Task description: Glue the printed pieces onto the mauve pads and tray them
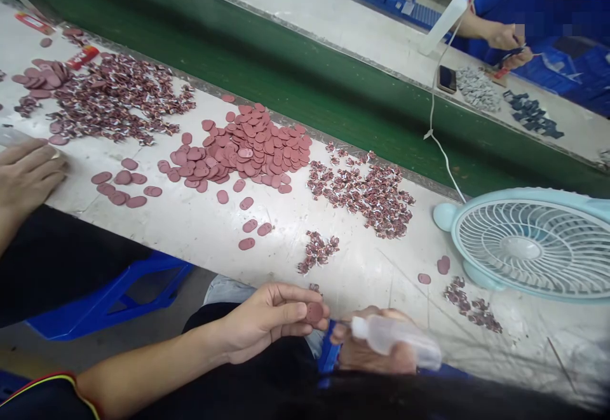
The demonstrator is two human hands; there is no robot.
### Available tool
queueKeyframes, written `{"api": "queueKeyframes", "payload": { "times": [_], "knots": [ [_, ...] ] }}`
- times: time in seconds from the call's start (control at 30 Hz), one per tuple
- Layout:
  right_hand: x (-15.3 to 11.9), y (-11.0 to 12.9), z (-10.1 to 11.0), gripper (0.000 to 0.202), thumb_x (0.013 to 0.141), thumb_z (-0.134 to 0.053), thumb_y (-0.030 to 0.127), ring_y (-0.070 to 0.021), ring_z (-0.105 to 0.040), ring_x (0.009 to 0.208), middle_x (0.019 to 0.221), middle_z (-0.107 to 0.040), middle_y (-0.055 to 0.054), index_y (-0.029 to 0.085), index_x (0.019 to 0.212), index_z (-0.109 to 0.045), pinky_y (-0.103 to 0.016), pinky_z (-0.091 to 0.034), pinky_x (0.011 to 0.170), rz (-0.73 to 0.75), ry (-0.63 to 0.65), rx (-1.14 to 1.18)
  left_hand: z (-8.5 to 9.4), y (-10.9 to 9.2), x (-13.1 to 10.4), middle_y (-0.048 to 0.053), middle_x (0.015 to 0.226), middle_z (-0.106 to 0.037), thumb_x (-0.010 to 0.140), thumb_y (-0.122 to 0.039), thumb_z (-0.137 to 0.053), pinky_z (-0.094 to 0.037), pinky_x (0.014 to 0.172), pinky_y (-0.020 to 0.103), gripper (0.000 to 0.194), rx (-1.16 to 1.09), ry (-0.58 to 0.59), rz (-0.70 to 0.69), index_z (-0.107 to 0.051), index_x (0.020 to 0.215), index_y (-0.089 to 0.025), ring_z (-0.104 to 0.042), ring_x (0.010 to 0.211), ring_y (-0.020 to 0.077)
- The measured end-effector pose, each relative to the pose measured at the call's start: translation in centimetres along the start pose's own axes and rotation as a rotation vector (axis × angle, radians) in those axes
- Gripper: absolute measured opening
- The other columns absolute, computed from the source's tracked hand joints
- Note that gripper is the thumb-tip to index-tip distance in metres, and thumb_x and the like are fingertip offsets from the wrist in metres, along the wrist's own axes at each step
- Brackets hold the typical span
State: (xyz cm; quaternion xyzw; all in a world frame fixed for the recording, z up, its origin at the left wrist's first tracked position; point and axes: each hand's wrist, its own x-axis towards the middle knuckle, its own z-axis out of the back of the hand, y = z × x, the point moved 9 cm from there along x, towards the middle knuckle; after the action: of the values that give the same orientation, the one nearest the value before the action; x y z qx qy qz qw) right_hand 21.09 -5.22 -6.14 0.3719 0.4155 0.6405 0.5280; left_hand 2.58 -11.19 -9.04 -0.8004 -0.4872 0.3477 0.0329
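My left hand pinches a flat, reddish-brown oval disc between thumb and fingers, above the front edge of the table. Just to its right, my right hand is closed around a small translucent squeeze bottle. The bottle lies tilted, its white cap end towards the disc, and both it and the hand are blurred by motion. A small cluster of brown and white parts lies beyond my left hand. Farther back spreads a heap of similar oval discs.
A larger heap of small parts and a pale blue fan stand to the right. Another person's hand rests at the left, near more parts. Behind runs a green channel; across it, a co-worker's hands work.
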Motion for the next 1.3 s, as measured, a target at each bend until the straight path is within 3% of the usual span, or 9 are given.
{"api": "queueKeyframes", "payload": {
  "times": [0.13,0.3,0.4,0.53,0.7,0.83,1.03,1.2,1.3],
  "knots": [
    [3.7,-3.1,-1.2,0.037,0.110,-0.052,0.050,-0.0117,-0.072,0.071,0.085,-0.068,0.000,0.021,0.130,-0.064,-0.014,-0.058,0.047,-0.317,0.162,1.372,0.1,-0.4,0.0,0.008,0.115,-0.092,0.075,-0.044,-0.102,-0.066,0.084,0.024,0.040,0.017,0.002,-0.023,-0.091,0.107,-0.022,-0.087,0.102,0.0217],
    [7.9,-4.9,-1.5,0.031,0.101,-0.044,0.004,-0.0046,-0.053,0.056,0.073,-0.040,0.012,0.018,0.126,-0.055,0.003,-0.024,0.036,-0.297,0.371,1.543,1.6,-0.9,0.4,0.008,0.117,-0.093,0.074,-0.042,-0.103,-0.066,0.075,0.017,0.038,0.020,-0.021,-0.052,-0.092,0.105,-0.024,-0.088,0.095,0.0191],
    [6.9,-4.7,-1.2,0.030,0.104,-0.041,0.009,-0.0029,-0.042,0.052,0.074,-0.031,0.013,0.016,0.129,-0.055,0.004,-0.016,0.035,-0.247,0.348,1.438,3.3,-2.2,0.1,0.011,0.119,-0.092,0.076,-0.039,-0.102,-0.067,0.076,0.017,0.038,0.019,-0.103,-0.105,-0.091,0.108,-0.021,-0.088,0.095,0.0191],
    [2.9,-3.4,-1.3,0.022,0.105,-0.059,0.022,-0.0039,-0.034,0.049,0.074,-0.040,0.011,0.023,0.124,-0.069,-0.005,-0.030,0.035,-0.206,0.203,1.028,5.2,-4.0,-0.7,0.014,0.119,-0.092,0.072,-0.037,-0.105,-0.068,0.075,0.016,0.046,0.022,-0.202,-0.146,-0.090,0.110,-0.016,-0.088,0.093,0.0196],
    [1.1,-2.2,-3.6,0.028,0.088,-0.085,0.015,-0.0117,-0.059,0.070,0.085,-0.069,0.002,0.032,0.109,-0.087,-0.019,-0.057,0.062,-0.140,0.183,0.263,5.6,-4.5,-1.0,0.016,0.121,-0.091,0.071,-0.034,-0.106,-0.069,0.076,0.017,0.048,0.014,-0.216,-0.152,-0.090,0.112,-0.015,-0.089,0.094,0.0206],
    [2.1,-1.9,-5.5,0.028,0.091,-0.079,0.030,-0.0197,-0.069,0.079,0.096,-0.076,-0.004,0.035,0.117,-0.089,-0.034,-0.061,0.079,-0.055,0.263,-0.104,5.0,-3.8,-0.9,0.016,0.122,-0.091,0.075,-0.031,-0.104,-0.069,0.076,0.017,0.042,0.013,-0.167,-0.133,-0.090,0.111,-0.015,-0.088,0.094,0.0203],
    [2.2,-0.7,-5.6,0.036,0.097,-0.060,0.037,-0.0245,-0.073,0.082,0.098,-0.075,-0.007,0.030,0.122,-0.085,-0.040,-0.060,0.079,-0.002,0.322,-0.303,5.1,-3.5,-1.1,0.013,0.120,-0.092,0.076,-0.032,-0.103,-0.068,0.077,0.016,0.040,0.026,-0.161,-0.128,-0.091,0.111,-0.018,-0.088,0.094,0.0189],
    [2.3,-0.8,-5.3,0.033,0.092,-0.072,0.053,-0.0303,-0.071,0.078,0.087,-0.073,-0.008,0.021,0.097,-0.080,-0.046,-0.055,0.077,-0.113,0.195,-0.400,5.5,-3.6,-1.3,0.015,0.124,-0.091,0.075,-0.032,-0.103,-0.068,0.078,0.018,0.041,0.038,-0.185,-0.140,-0.090,0.111,-0.017,-0.088,0.096,0.0203],
    [2.4,-0.7,-6.1,0.024,0.089,-0.075,0.048,-0.0311,-0.073,0.083,0.094,-0.076,-0.008,0.023,0.090,-0.077,-0.045,-0.054,0.077,-0.158,0.187,-0.370,5.2,-3.3,-1.3,0.015,0.126,-0.090,0.075,-0.032,-0.103,-0.068,0.080,0.020,0.040,0.051,-0.166,-0.128,-0.091,0.110,-0.017,-0.088,0.097,0.0214]
  ]
}}
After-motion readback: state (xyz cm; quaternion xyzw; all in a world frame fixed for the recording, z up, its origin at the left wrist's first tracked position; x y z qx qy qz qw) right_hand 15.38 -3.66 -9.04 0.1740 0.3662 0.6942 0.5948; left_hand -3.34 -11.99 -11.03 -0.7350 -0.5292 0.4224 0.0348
